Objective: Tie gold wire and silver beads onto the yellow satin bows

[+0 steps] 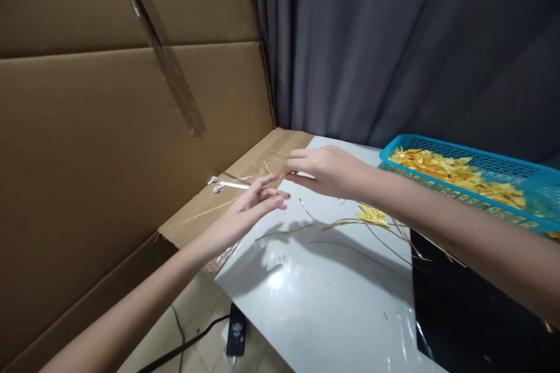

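Observation:
Both my arms reach out over a white glossy table (332, 291) toward its far left corner. My left hand (256, 201) hovers with fingers stretched out and apart, holding nothing. My right hand (321, 172) is just beyond it, fingers extended leftward and close together; whether it holds a thin strip I cannot make out. Thin golden strips (345, 224) lie curled on the table below my hands, beside a small folded yellow piece (373, 215).
A blue plastic basket (516, 172) of yellow folded pieces (459, 175) sits at the right. A cardboard flap (231, 192) with white earbuds (214, 185) and a white stick (234, 185) lies left. Cardboard wall, grey curtain behind. A black surface (472, 315) lies at the lower right; a cable with a plug (236, 329) lies on the floor.

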`<move>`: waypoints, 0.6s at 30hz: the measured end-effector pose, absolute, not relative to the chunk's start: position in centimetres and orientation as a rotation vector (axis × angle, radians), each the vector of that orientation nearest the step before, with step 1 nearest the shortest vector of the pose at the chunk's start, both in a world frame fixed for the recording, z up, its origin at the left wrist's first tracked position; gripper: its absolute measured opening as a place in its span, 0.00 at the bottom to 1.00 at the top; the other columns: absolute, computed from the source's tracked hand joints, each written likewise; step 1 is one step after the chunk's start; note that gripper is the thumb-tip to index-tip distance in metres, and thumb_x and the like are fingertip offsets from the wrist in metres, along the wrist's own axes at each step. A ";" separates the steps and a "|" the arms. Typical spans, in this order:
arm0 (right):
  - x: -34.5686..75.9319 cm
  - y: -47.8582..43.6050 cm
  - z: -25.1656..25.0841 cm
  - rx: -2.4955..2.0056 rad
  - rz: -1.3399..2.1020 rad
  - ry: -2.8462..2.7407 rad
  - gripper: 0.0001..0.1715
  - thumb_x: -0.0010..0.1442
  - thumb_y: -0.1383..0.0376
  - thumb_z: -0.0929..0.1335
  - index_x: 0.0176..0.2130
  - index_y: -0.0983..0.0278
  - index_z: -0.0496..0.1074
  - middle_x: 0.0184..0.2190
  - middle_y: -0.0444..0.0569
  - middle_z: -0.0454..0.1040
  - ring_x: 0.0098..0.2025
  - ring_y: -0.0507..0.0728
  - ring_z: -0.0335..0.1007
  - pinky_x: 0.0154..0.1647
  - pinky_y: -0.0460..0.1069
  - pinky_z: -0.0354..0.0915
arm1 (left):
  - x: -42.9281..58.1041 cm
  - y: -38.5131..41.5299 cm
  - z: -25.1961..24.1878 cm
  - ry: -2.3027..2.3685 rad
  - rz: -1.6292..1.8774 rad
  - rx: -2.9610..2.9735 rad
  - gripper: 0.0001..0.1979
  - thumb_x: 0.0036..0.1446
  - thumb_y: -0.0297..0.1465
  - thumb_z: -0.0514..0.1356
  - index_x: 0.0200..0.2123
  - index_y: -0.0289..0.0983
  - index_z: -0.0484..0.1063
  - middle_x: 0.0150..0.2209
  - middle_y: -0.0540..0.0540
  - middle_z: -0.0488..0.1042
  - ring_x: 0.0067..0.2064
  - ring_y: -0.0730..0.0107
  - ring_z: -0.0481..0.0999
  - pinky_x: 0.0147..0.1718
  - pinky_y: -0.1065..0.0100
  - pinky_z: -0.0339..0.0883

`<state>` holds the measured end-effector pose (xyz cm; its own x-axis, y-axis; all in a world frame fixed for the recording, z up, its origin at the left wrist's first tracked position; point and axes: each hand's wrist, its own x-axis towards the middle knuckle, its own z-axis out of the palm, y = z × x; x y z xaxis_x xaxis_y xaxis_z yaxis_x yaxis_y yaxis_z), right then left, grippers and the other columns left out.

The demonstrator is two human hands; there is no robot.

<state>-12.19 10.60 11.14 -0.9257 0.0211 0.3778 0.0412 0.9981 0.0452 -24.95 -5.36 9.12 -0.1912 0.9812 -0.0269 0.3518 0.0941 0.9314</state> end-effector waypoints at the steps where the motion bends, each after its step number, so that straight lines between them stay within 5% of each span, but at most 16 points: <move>1: -11.2 10.9 11.4 -0.040 -0.128 -2.756 0.12 0.62 0.64 0.61 0.30 0.63 0.70 0.30 0.45 0.71 0.26 0.48 0.62 0.24 0.45 0.47 | -24.7 -5.6 9.0 1.629 1.065 1.354 0.24 0.59 0.41 0.51 0.57 0.39 0.58 0.43 0.44 0.73 0.46 0.65 0.72 0.49 0.61 0.65; 6: -5.5 12.5 11.8 -0.078 -0.185 -2.729 0.22 0.65 0.55 0.57 0.31 0.59 0.74 0.31 0.45 0.74 0.27 0.48 0.67 0.25 0.46 0.55 | -25.3 -9.5 9.0 1.777 0.961 1.422 0.17 0.60 0.42 0.49 0.32 0.38 0.71 0.24 0.52 0.65 0.27 0.73 0.64 0.31 0.68 0.64; 18: 5.1 12.5 12.1 -0.083 -0.304 -2.516 0.22 0.66 0.53 0.56 0.39 0.57 0.73 0.35 0.46 0.77 0.30 0.52 0.73 0.25 0.48 0.64 | -25.7 -20.0 11.0 2.037 0.928 1.218 0.15 0.59 0.41 0.51 0.29 0.39 0.70 0.23 0.53 0.59 0.25 0.75 0.58 0.24 0.73 0.56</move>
<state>5.13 12.46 12.10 -0.8198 -0.0091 0.5726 0.1276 0.9718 0.1982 -25.70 -19.98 11.02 -0.4118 0.9022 -0.1283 0.4950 0.3397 0.7997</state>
